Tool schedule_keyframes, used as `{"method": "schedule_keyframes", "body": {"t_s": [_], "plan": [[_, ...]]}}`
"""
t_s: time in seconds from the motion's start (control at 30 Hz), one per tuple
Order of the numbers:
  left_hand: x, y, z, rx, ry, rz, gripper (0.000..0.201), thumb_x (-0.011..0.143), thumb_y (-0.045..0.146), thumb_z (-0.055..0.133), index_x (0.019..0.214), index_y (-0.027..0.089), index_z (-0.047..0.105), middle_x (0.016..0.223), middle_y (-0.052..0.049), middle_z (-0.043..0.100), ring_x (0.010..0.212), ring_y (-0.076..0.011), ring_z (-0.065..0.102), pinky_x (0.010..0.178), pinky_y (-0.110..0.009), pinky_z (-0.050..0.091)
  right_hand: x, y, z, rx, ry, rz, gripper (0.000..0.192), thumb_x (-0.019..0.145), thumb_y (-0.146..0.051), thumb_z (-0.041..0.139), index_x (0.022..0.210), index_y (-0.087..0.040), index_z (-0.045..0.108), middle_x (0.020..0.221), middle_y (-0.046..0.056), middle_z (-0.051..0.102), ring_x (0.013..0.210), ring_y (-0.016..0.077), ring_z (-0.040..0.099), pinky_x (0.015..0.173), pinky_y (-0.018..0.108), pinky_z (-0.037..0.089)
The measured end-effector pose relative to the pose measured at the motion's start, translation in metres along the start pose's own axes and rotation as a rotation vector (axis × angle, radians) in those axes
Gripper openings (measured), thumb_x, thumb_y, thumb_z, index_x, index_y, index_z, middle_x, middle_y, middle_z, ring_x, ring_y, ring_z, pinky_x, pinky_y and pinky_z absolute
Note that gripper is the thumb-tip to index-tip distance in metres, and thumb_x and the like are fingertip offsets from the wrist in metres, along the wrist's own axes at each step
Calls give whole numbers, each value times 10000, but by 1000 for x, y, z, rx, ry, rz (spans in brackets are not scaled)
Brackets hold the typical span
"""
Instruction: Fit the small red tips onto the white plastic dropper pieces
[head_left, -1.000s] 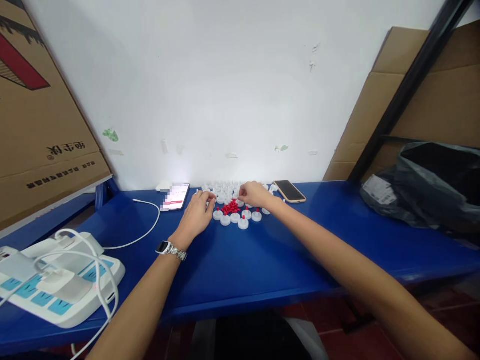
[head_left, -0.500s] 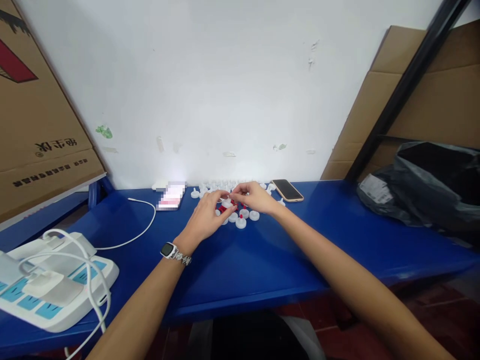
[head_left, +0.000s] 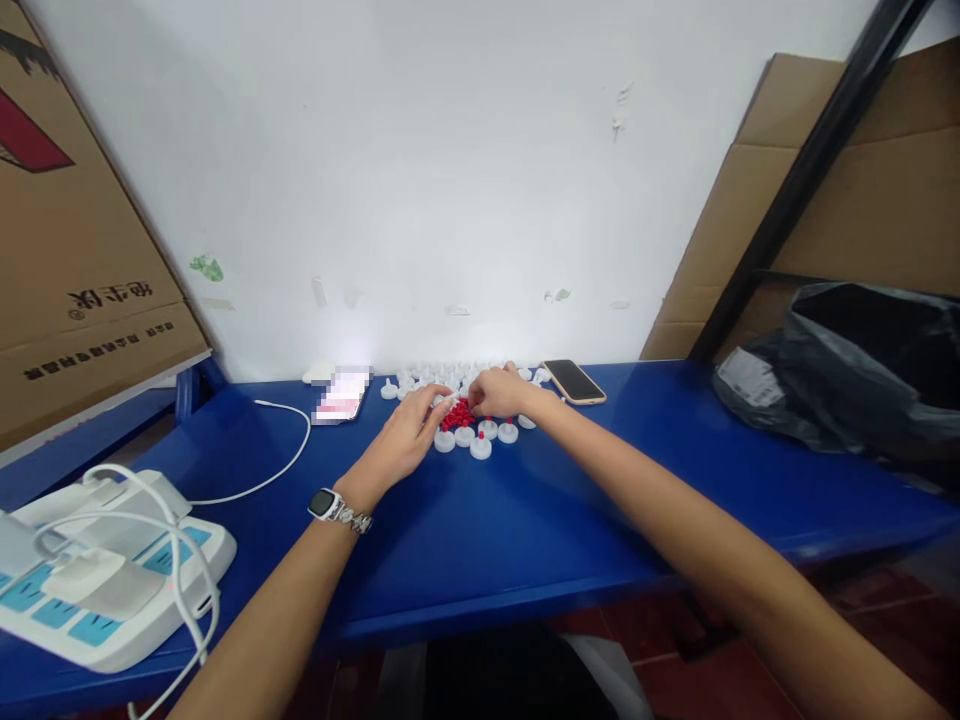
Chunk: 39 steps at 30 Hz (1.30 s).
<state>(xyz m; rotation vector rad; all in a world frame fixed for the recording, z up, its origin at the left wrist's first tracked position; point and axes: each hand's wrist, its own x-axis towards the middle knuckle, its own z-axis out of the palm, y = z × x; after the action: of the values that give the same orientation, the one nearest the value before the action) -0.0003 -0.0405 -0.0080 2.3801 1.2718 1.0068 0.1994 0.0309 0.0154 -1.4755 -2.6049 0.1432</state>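
Observation:
My left hand (head_left: 401,435), with a watch on its wrist, is left of a small pile of red tips (head_left: 454,416). Its thumb and fingers close on a white round cap that is mostly hidden at the fingertips. Over the right side of the pile, my right hand (head_left: 501,392) has its fingers bent together and pointing down; what they pinch, if anything, is hidden. In front of the pile stand several white caps, one with a red tip on its stem (head_left: 481,447). More white stemmed caps (head_left: 427,376) crowd behind my hands along the wall.
A phone (head_left: 574,381) lies right of the caps, and a lit phone (head_left: 339,398), partly blurred out, lies left. A power strip (head_left: 120,640) with white cables is at the left front. A black plastic bag (head_left: 795,390) sits at the right on the blue table (head_left: 480,540).
My right hand has left the cap at my left fingertips and gone down to the red pile. My left hand has shifted slightly left, uncovering more red tips.

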Motion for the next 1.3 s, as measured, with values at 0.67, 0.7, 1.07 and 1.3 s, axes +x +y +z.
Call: {"method": "schedule_keyframes", "body": {"t_s": [0.67,0.7,1.07,1.3], "plan": [[-4,10,2,-98,11,-30,365,1013,498,279,1132,237,505,1081,-79,644,1029,-240,629,907,-392,471,-38,-43,12,1443,394,100,209,654,-298,691,749,-190,539,577,-45,593,497,79,439,510,225,322],[-4,11,2,-99,9,-27,359,1015,491,280,1129,235,505,1074,-77,647,1021,-237,629,908,-390,468,-37,-44,12,1454,397,104,227,646,-308,706,750,-189,543,581,-40,604,495,79,436,511,227,323],[-6,17,4,-141,50,-41,339,1026,465,267,1136,219,472,936,-46,631,866,-203,609,826,-356,456,-41,-46,16,1269,447,-5,309,762,-456,666,748,-208,484,576,-48,562,512,96,470,520,236,362],[-6,21,1,-191,65,1,300,1032,442,267,1081,224,466,889,-18,608,820,-172,585,804,-326,446,-42,-48,18,1181,403,-126,408,827,-608,573,768,-215,479,580,-58,474,520,95,429,526,238,360]]}}
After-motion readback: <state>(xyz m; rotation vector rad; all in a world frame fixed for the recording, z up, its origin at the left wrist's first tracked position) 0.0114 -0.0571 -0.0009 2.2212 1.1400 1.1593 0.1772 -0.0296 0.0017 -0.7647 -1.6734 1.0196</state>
